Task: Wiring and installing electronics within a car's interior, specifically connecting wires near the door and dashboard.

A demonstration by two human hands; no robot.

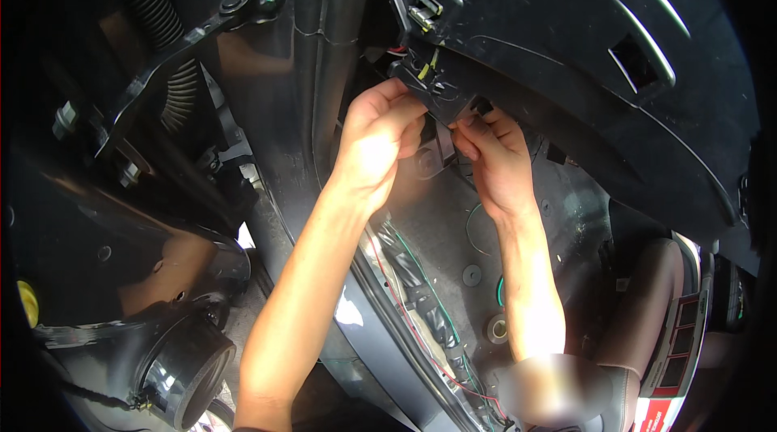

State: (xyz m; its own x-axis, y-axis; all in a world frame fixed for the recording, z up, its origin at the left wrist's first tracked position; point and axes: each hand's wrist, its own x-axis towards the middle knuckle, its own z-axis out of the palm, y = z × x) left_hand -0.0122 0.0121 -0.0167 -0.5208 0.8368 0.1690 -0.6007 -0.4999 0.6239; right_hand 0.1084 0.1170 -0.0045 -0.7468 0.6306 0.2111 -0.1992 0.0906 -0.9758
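My left hand [380,133] has its fingers closed on the lower edge of a black plastic bracket [433,88] with yellow-green pieces, under the large black dashboard panel [566,19]. My right hand [498,161] pinches the right end of the same bracket, its fingertips partly hidden by it. Behind my hands is a dark cavity with a small glimpse of red wire [395,51] near the bracket's upper left.
A door hinge [251,2] and rubber bellows [150,7] are at left beside the painted pillar [267,92]. Along the sill below runs a taped wire harness [417,294]. A tape roll [498,329] lies on the floor, and a brown seat [655,294] stands at right.
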